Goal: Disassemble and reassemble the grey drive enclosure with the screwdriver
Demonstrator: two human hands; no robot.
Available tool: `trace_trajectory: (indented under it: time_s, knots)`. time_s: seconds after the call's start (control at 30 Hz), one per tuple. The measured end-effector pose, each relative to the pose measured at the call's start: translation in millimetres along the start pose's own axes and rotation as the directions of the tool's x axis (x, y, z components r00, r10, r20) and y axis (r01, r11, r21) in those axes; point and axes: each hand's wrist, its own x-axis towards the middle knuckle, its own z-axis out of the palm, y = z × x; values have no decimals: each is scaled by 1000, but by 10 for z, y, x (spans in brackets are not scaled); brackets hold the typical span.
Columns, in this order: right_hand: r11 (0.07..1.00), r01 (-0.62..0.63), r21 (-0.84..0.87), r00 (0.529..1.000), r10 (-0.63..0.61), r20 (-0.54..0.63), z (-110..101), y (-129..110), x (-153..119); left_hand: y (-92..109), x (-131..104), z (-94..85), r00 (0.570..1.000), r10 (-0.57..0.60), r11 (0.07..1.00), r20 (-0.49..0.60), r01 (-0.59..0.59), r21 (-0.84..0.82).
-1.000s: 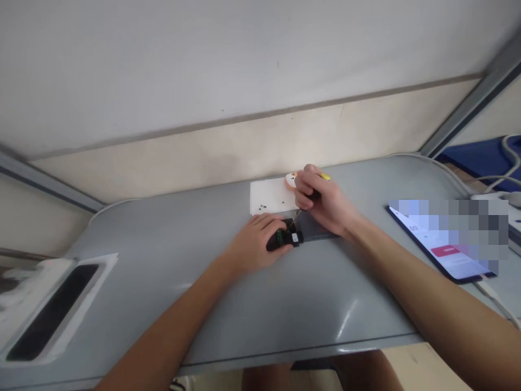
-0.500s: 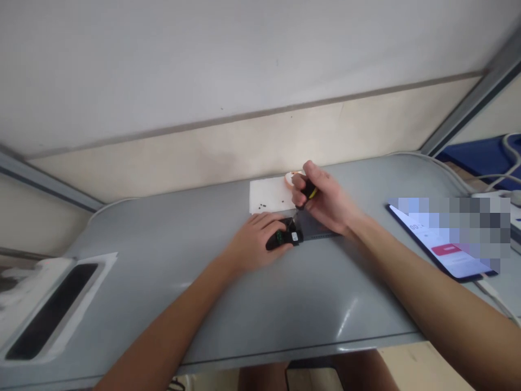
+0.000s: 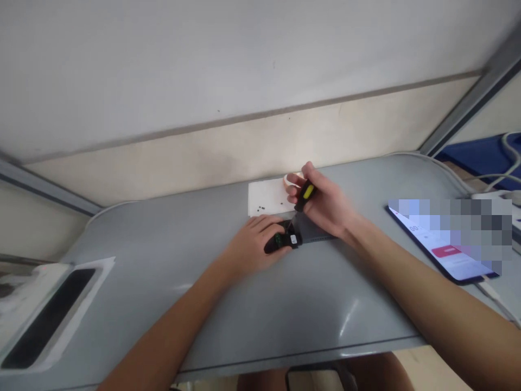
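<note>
On my head view, the black case (image 3: pixel 293 239) lies toward the back edge of the grey bench (image 3: pixel 163 260), and the left hand (image 3: pixel 254 239) has it pinned there, thumb along the near side and the other fingers close together over the far side. The right hand (image 3: pixel 321 201) holds a screwdriver (image 3: pixel 306 194), its fingers curled around the handle and slightly apart; how hard they squeeze I cannot tell. The shaft slants down into the case, but its tip is too small for me to say whether it is seated. A dark slab (image 3: pixel 311 231) sits against the case's right end. I judge a slip the main risk: with the shaft tilted, a sideways push could make the tip skid into the green-marked part (image 3: pixel 278 239) or the left fingers just beside it. If the left hand eased off, twisting could turn the case on the smooth bench top. The small dark bits (image 3: pixel 262 208) lie loose on the white sheet (image 3: pixel 266 195) by the back edge, so a knuckle brushing it could scatter them. The phone (image 3: pixel 431 244), near the right edge, is well apart from this.
</note>
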Motion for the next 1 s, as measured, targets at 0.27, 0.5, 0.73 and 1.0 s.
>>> trace_trajectory:
  time_s: [0.27,0.5,0.73,1.0]
  knots:
    - [998,18,-64,1000,-18,0,69,-30,-23,7,-7,-8,1000,-8,1000,13,8,8]
    - [998,60,28,998,-59,-24,56,23,-14,12,-1,-1,1000,-6,1000,15,6,-3]
    - [995,77,-68,996,-80,-39,57,43,-5,18,2,-8,998,-29,1000,47,29,2]
    - [998,33,59,999,-33,1,32,-2,-21,2,-1,22,1000,-7,1000,15,7,-10]
